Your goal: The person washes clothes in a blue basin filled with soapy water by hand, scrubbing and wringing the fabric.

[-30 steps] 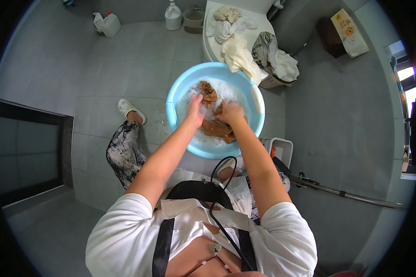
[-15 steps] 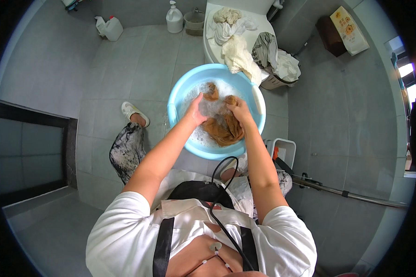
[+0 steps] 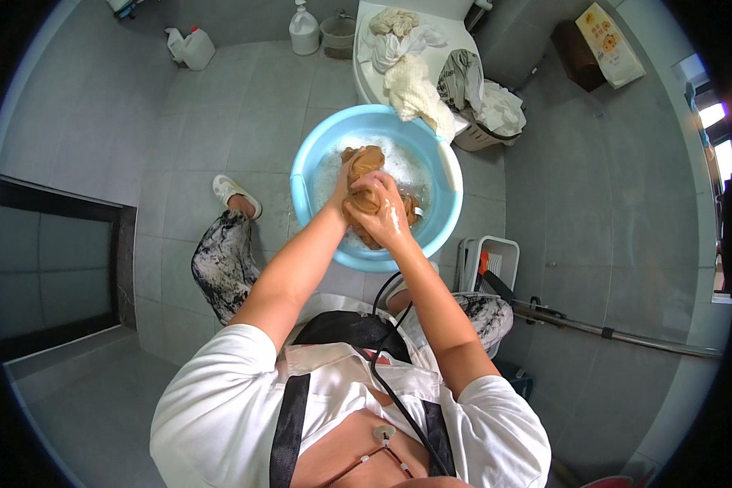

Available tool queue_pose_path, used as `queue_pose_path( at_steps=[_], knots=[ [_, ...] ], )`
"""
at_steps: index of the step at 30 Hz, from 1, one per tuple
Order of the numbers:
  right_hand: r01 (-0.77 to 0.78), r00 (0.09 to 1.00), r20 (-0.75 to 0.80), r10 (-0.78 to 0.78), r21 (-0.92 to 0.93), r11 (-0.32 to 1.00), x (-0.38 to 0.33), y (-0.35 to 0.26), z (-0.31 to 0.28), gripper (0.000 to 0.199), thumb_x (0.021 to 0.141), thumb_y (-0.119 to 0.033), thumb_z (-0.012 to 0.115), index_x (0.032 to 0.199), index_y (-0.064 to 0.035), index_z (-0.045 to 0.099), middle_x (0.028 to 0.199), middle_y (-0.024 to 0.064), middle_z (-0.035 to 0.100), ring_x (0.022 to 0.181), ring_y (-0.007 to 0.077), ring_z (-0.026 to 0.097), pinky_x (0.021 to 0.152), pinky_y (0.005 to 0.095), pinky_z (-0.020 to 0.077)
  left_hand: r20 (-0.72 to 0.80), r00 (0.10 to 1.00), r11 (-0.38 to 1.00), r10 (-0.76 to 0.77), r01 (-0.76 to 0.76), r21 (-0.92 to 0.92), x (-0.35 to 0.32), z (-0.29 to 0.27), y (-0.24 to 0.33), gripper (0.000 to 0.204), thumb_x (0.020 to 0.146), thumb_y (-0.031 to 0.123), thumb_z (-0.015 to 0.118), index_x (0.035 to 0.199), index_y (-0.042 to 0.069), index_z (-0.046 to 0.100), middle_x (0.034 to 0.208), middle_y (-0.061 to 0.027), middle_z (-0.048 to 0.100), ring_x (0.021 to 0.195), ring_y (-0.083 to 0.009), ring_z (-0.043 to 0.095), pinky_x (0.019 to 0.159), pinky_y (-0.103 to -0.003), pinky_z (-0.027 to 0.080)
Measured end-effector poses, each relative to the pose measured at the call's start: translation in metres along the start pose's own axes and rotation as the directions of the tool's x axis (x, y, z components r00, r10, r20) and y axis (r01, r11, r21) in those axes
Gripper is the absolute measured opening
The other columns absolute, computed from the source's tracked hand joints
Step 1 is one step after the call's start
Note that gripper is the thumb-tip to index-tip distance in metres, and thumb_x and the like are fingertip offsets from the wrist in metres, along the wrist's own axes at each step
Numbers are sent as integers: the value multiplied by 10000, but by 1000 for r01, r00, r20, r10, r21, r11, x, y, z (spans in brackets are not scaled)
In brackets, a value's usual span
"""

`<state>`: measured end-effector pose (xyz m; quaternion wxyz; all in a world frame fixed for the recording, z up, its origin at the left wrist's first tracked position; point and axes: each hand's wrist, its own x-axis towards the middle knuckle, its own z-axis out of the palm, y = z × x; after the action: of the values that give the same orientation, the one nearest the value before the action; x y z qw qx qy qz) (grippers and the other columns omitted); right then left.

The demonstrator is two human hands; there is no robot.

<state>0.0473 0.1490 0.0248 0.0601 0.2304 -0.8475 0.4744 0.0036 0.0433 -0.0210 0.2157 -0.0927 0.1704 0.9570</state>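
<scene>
A light blue plastic basin (image 3: 305, 207) of sudsy water stands on the floor in front of me. Over it, a wet brown garment (image 3: 368, 163) is bunched up between my two hands. My left hand (image 3: 343, 185) grips it on the left side, its fingers mostly hidden behind the cloth. My right hand (image 3: 385, 215) is wrapped around the lower part, fingers curled over it and wet with suds. Part of the cloth, with a small white label, hangs into the water to the right of my right hand.
Behind the basin is a white toilet (image 3: 366, 69), its lid piled with pale clothes (image 3: 407, 57); a cream knit piece (image 3: 419, 93) drapes to the basin's rim. A laundry basket (image 3: 478, 138) stands beside it. White jugs (image 3: 193, 50) sit far left; a metal pole (image 3: 659, 345) lies right.
Both hands have drawn together and gathered the brown garment up out of the suds. My right hand has moved left and toward me, closing over the cloth.
</scene>
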Motion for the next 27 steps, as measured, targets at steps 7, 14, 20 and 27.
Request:
queue_pose_path(
  at_steps=[7,14,20,27],
  knots=[
    [-298,922,-266,280,-32,954,23,45,9,294,693,-226,603,917,-53,526,834,186,579,781,394,542,688,424,440,-442,885,987,148,-105,120,27,-20,-29,303,870,293,419,985,28,511,960,-109,559,864,-246,564,771,-385,477],
    [-563,827,-265,497,-360,744,24,78,-41,383,811,-353,549,1051,-55,535,907,206,599,880,383,551,744,424,424,-561,709,873,427,-162,459,17,-8,14,197,672,165,630,794,99,491,796,-27,526,777,-155,504,683,-348,409],
    [-332,915,-330,231,-292,897,22,89,-39,461,718,-252,666,1139,-141,516,1178,150,472,1061,307,467,848,363,408,-357,725,699,589,-236,675,20,-51,28,184,819,244,549,944,138,467,948,-13,491,857,-139,465,770,-325,351],
    [-189,901,121,416,-754,629,24,91,-2,550,643,-351,698,1150,-278,498,1311,134,312,1144,320,390,854,451,416,-385,892,970,239,-202,135,28,-66,14,392,861,264,499,1195,90,390,1189,-82,459,1098,-246,447,952,-424,341]
  ],
)
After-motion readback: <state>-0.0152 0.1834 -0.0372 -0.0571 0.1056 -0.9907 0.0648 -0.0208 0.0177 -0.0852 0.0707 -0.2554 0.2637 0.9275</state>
